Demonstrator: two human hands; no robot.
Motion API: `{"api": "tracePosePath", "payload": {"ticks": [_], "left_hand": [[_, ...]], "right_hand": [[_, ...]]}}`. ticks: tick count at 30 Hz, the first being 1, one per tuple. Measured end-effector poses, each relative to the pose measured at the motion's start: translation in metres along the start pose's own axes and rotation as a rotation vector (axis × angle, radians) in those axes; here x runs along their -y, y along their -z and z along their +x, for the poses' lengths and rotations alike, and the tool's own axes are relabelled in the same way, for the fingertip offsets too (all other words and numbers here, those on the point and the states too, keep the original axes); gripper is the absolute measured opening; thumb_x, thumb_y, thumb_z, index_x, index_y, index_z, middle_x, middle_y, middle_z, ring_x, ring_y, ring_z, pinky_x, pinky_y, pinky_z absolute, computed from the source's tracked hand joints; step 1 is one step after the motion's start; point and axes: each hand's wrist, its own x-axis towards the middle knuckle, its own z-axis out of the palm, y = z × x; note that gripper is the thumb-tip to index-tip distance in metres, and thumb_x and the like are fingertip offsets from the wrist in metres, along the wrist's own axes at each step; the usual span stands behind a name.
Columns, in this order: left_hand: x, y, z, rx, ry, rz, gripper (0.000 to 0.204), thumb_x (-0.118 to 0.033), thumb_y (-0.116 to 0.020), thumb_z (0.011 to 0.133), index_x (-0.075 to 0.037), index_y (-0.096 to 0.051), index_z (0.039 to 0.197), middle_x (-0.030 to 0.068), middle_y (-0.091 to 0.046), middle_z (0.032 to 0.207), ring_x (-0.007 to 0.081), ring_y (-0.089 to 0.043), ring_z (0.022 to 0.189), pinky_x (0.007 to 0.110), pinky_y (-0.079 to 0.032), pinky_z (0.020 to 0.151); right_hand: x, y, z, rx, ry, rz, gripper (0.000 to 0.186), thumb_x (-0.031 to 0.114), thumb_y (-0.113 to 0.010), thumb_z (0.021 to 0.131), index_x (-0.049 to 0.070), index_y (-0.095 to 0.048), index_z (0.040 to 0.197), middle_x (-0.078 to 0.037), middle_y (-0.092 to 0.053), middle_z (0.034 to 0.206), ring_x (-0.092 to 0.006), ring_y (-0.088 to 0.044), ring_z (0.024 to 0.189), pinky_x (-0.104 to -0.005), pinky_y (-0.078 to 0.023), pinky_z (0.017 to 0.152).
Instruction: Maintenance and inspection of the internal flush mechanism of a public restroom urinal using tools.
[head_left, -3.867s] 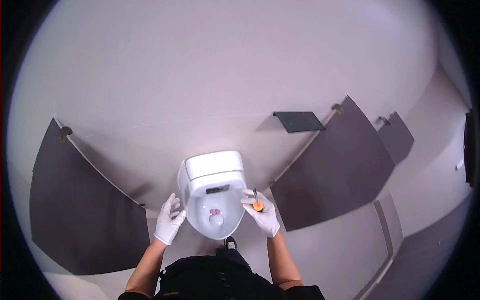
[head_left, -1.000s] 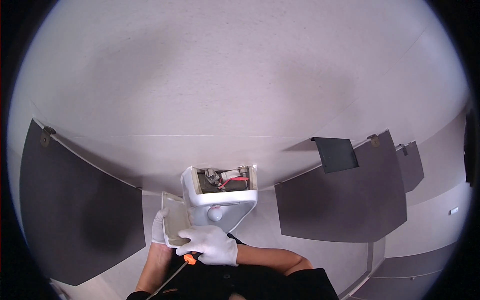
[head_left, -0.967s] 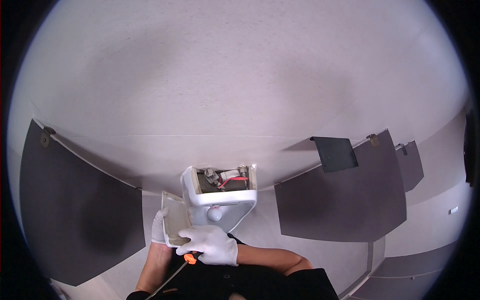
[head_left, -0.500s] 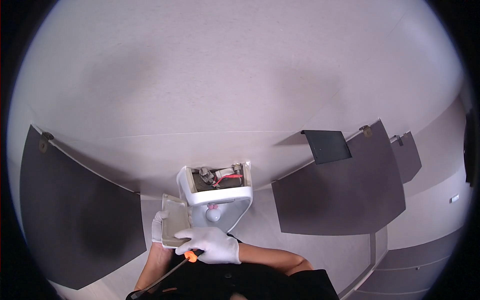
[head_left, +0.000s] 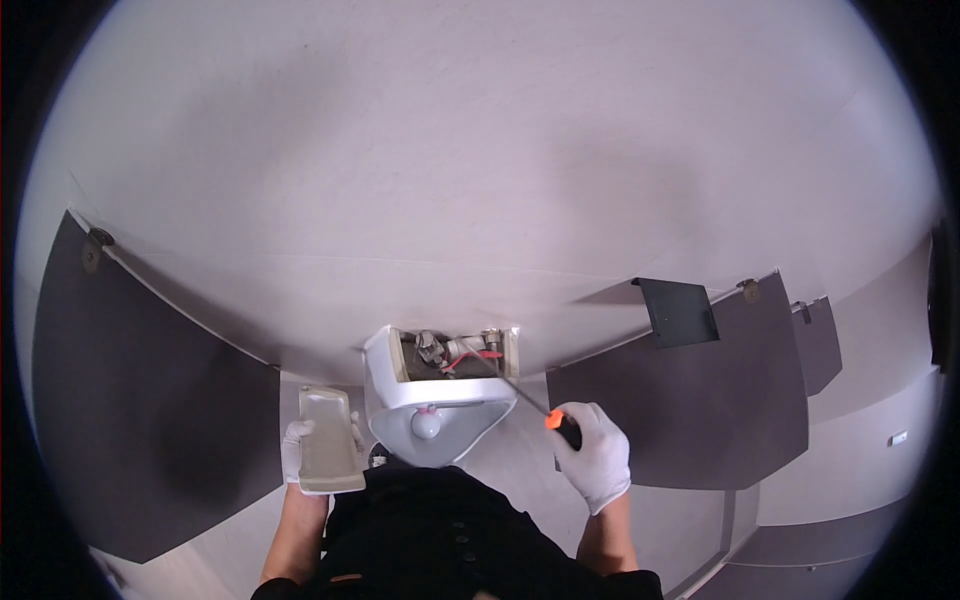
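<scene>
The two hands are well apart, and each one has something in it. The left hand (head_left: 293, 453), in a white cloth glove, is closed around the sides of a long, cream-coloured, hard lid shaped like a shallow tray (head_left: 332, 442). The lid is out to the left of the white, shiny urinal (head_left: 440, 392), with its hollow side facing up. The right hand (head_left: 598, 455), in a white glove too, is wrapped around the black and orange handle of a long, thin metal screwdriver (head_left: 565, 428). The screwdriver slants up and left, and its thin end is over the open box at the top of the urinal; I cannot tell if the tip touches anything. Inside the box are grey metal pipe parts (head_left: 430, 347) and a bent red strip (head_left: 475, 360). Lower down, in the bowl, sits a round white dome (head_left: 425, 423) with a bit of pink behind it. A big dark grey flat panel (head_left: 160, 400) stands on the left side, and another dark grey panel (head_left: 690, 430) stands on the right, near a small black shelf (head_left: 680, 313) on the pale wall (head_left: 450, 150)
</scene>
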Motion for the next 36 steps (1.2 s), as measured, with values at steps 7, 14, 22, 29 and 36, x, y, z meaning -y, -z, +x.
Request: {"api": "tracePosePath", "payload": {"ticks": [7,14,22,29,36], "left_hand": [[-0.011,0.016,-0.005,0.054,-0.017,0.069,0.055,-0.016,-0.063,0.065,0.001,-0.052,0.116,0.0238,-0.055,0.107,0.0328,-0.057,0.091,0.045,-0.049,0.081],[-0.012,0.016,-0.01,-0.038,-0.057,-0.051,0.052,-0.014,-0.066,0.062,0.0,-0.055,0.112,0.0227,-0.058,0.101,0.0321,-0.057,0.088,0.041,-0.05,0.081],[-0.021,0.03,-0.016,-0.047,-0.107,-0.046,0.05,-0.015,-0.066,0.063,-0.001,-0.055,0.11,0.0212,-0.059,0.099,0.0315,-0.059,0.085,0.042,-0.051,0.079],[-0.027,0.041,-0.018,-0.06,-0.158,-0.06,0.051,-0.018,-0.067,0.063,-0.002,-0.054,0.11,0.021,-0.058,0.098,0.032,-0.06,0.083,0.042,-0.051,0.076],[-0.03,0.045,-0.019,-0.007,-0.14,-0.073,0.051,-0.018,-0.063,0.067,-0.001,-0.053,0.114,0.0213,-0.057,0.104,0.0304,-0.057,0.09,0.044,-0.048,0.082]], "right_hand": [[-0.008,-0.012,0.021,0.035,0.081,-0.37,0.027,0.02,-0.071,0.069,0.016,-0.063,0.094,-0.005,-0.057,0.075,-0.0246,-0.06,0.068,-0.0368,-0.048,0.057],[-0.009,-0.025,0.062,0.106,0.259,-0.731,0.03,0.021,-0.072,0.066,0.016,-0.063,0.094,-0.002,-0.056,0.074,-0.0208,-0.057,0.067,-0.0345,-0.046,0.058],[-0.001,-0.021,0.088,0.221,0.368,-0.823,0.021,0.014,-0.069,0.067,0.016,-0.06,0.086,-0.001,-0.056,0.074,-0.0197,-0.059,0.072,-0.0336,-0.045,0.059],[0.019,-0.012,0.093,0.251,0.373,-0.807,0.023,0.016,-0.07,0.067,0.016,-0.061,0.089,-0.001,-0.058,0.077,-0.0206,-0.059,0.073,-0.0344,-0.047,0.061],[0.07,0.005,0.106,0.277,0.524,-0.717,0.029,0.021,-0.069,0.07,0.013,-0.063,0.097,-0.003,-0.06,0.08,-0.0223,-0.06,0.075,-0.0347,-0.048,0.063]]}}
